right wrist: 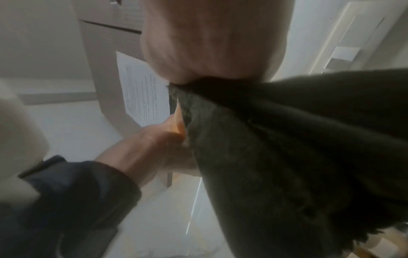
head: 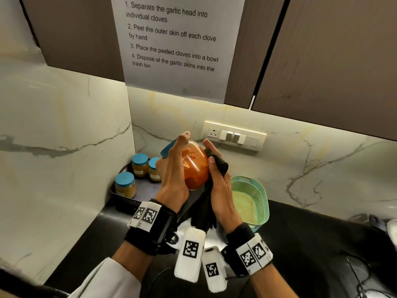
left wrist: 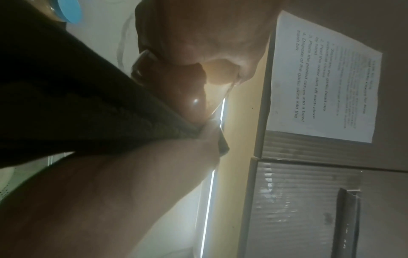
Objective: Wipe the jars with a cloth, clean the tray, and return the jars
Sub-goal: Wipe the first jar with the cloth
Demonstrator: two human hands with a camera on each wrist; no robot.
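My left hand (head: 175, 168) grips a clear jar (head: 196, 168) of orange-red powder, tipped on its side above the counter, its blue lid (head: 168, 148) pointing back left. My right hand (head: 217, 173) holds a dark cloth (head: 218, 163) pressed against the jar's right side; the rest of the cloth hangs down between my wrists. Three blue-lidded jars (head: 125, 184) of yellowish paste stand in the dark tray (head: 124, 202) in the corner. The left wrist view shows the jar (left wrist: 194, 97) against the cloth (left wrist: 88, 108). The cloth (right wrist: 287, 139) fills the right wrist view.
A light green basket (head: 255, 201) sits on the black counter (head: 311, 244) right of my hands. A wall socket panel (head: 235, 135) is behind. A paper sheet (head: 174, 46) hangs from the upper cabinets. Marble walls close the corner at left.
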